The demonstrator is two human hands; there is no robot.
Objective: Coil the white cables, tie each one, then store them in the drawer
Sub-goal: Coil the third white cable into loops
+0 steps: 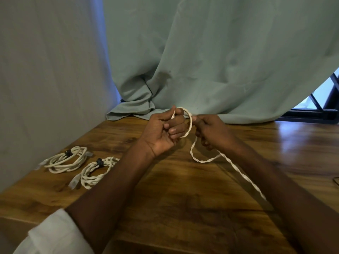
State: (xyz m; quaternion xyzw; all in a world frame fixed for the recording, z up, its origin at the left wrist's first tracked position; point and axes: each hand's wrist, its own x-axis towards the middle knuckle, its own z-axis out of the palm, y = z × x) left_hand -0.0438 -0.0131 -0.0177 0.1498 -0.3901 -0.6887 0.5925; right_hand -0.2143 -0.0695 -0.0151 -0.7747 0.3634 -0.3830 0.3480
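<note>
My left hand (165, 131) grips one end of a white twisted cable (205, 160) above the wooden table (183, 189), with a loop arching over its fingers. My right hand (211, 131) pinches that loop on its right side. The cable's loose length hangs down, curls on the table and trails toward the near right under my right forearm. Two coiled white cables lie at the left: one (67, 160) nearer the wall and one (97, 171) beside it, each bound with a dark tie. No drawer is in view.
A pale green curtain (220, 61) hangs behind the table and bunches on its far edge. A wall (45, 79) borders the left side. A dark window frame (321, 107) shows at the far right. A small dark object (336, 180) sits at the right edge.
</note>
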